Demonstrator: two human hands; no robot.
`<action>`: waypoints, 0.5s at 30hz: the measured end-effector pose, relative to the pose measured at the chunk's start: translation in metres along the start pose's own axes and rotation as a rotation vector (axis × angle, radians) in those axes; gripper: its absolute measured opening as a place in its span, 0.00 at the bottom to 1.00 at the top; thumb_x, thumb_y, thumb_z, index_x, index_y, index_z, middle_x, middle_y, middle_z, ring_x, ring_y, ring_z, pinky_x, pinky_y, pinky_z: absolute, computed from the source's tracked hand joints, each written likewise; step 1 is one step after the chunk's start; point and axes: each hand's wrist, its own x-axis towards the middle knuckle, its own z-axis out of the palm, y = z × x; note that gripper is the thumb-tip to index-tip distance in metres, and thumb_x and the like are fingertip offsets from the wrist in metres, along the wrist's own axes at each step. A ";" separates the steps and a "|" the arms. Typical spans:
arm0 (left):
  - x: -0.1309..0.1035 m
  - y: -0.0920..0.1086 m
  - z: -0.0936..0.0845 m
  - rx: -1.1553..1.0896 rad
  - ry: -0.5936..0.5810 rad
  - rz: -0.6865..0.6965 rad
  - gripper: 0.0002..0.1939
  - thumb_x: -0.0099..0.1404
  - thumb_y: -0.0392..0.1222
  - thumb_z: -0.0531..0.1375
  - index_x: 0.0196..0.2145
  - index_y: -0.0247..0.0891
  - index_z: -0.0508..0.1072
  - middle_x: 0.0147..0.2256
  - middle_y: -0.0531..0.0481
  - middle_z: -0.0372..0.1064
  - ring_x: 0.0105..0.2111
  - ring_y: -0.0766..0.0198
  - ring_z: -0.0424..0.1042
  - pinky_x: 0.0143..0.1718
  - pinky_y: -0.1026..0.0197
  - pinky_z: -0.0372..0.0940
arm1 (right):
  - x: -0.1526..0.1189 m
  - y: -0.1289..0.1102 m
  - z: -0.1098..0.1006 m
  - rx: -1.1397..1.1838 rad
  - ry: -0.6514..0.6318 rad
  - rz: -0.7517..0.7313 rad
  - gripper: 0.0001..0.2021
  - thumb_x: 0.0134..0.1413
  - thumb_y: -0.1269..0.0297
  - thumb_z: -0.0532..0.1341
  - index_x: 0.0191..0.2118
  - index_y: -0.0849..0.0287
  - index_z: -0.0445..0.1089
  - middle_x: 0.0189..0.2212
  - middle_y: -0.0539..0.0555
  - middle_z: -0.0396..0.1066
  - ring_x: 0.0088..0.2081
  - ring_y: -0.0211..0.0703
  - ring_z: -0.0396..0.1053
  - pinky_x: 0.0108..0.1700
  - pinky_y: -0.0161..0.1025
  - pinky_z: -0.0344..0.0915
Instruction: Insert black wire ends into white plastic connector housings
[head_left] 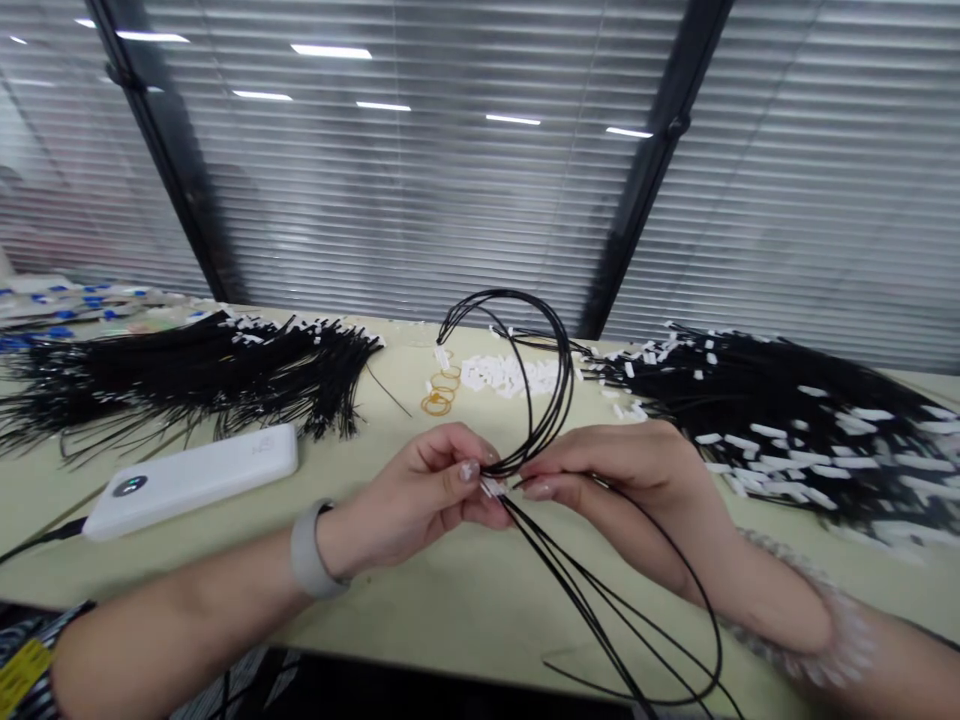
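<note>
Pinching a bundle of thin black wires (541, 400) at centre frame, both hands meet just above the table (420, 590). The left hand (427, 490) is closed, thumb & forefinger gripping the bundle where small white tips (492, 487) show. The right hand (622, 480) is closed on the same wires just beside it, fingertips nearly touching the left's. Above the hands the wires rise in a loop toward mid-frame; below, the loose ends run down to the lower right & curl back near the bottom edge.

A grey band (309, 552) sits on the left wrist; a pale fuzzy cuff (825, 630) on the right wrist, blurred.

At left of frame lies a big wire pile (187, 375), ends fanned out w/ white tips. At right, a 2nd, larger pile (780, 420), strewn w/ white tags. Between them, behind the loop, a heap of white bits (502, 375) & a few gold rings (439, 392) just beside it. A white power bank (191, 480) lies flat at lower left, near the left pile, w/ a cable at its left end. Far upper left of the table: blue & white items (67, 305), too blurred to tell. Blinds (375, 200) fill the top half, w/ dark frames crossing.
</note>
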 end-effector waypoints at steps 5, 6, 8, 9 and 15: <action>0.001 0.000 0.000 -0.003 -0.026 0.008 0.03 0.56 0.36 0.63 0.32 0.38 0.73 0.29 0.55 0.74 0.29 0.70 0.75 0.33 0.68 0.71 | 0.000 0.001 0.001 -0.029 0.015 -0.013 0.04 0.52 0.72 0.60 0.32 0.57 0.73 0.27 0.47 0.74 0.27 0.29 0.70 0.30 0.26 0.66; 0.001 0.000 0.000 -0.003 -0.030 0.009 0.03 0.57 0.36 0.63 0.31 0.38 0.73 0.30 0.55 0.74 0.29 0.70 0.75 0.33 0.69 0.71 | 0.000 0.001 0.001 -0.039 0.019 -0.013 0.04 0.52 0.72 0.60 0.32 0.57 0.73 0.26 0.47 0.74 0.26 0.28 0.70 0.30 0.26 0.66; 0.002 0.000 -0.001 0.002 -0.039 0.014 0.03 0.57 0.36 0.63 0.31 0.38 0.73 0.30 0.55 0.74 0.29 0.71 0.75 0.33 0.69 0.70 | 0.000 0.000 0.000 -0.056 0.015 -0.010 0.04 0.52 0.72 0.60 0.32 0.58 0.72 0.27 0.47 0.74 0.27 0.28 0.70 0.30 0.26 0.66; 0.002 0.000 -0.001 0.005 -0.042 0.019 0.02 0.57 0.35 0.63 0.31 0.38 0.73 0.30 0.55 0.73 0.29 0.71 0.74 0.33 0.70 0.70 | -0.001 0.000 0.000 -0.062 0.009 -0.007 0.04 0.52 0.72 0.60 0.32 0.58 0.72 0.27 0.47 0.74 0.27 0.28 0.70 0.31 0.26 0.65; 0.002 -0.001 0.000 -0.004 -0.001 0.025 0.04 0.55 0.34 0.64 0.31 0.37 0.73 0.31 0.54 0.72 0.30 0.70 0.74 0.32 0.69 0.71 | -0.001 0.000 -0.002 -0.084 -0.008 -0.001 0.05 0.52 0.71 0.60 0.33 0.57 0.72 0.28 0.48 0.74 0.28 0.31 0.70 0.30 0.29 0.65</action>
